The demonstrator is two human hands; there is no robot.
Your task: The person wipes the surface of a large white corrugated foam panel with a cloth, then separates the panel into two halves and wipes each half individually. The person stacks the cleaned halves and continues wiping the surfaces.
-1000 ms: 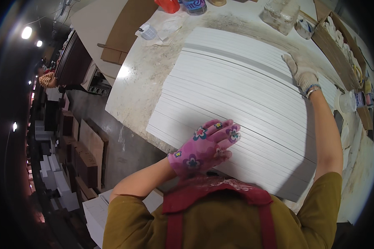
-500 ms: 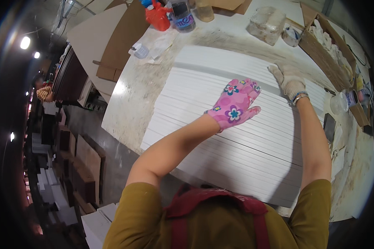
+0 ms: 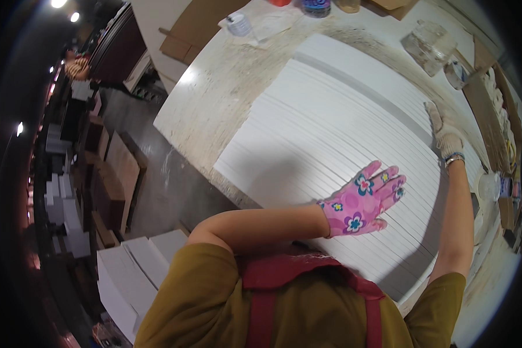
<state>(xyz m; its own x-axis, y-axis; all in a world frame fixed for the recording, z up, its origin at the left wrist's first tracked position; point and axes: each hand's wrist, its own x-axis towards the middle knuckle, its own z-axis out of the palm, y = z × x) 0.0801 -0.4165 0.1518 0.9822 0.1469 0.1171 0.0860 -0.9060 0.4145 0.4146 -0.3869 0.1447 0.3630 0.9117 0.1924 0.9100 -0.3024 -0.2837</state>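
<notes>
Panel: wide white ribbed board of many narrow parallel strips (image 3: 330,133), lying flat on pale speckled stone bench (image 3: 214,98), covering most of its top.
Left hand: in pink flower-printed glove (image 3: 362,200), palm down on the panel's near part; grip spread, fingers flat and apart, pinching nothing.
Right hand: in off-white knitted glove (image 3: 445,134), laid at the panel's right edge; fingers extended along the surface, grip spread, closed on nothing.
Beyond panel, far side: clear crumpled plastic bag (image 3: 426,45), small round tape roll (image 3: 238,24), brown cardboard sheet (image 3: 194,32).
Right of panel: cardboard tray holding small pale items (image 3: 493,98).
Left of panel, below bench: stacked white boxes (image 3: 130,272) on floor.
</notes>
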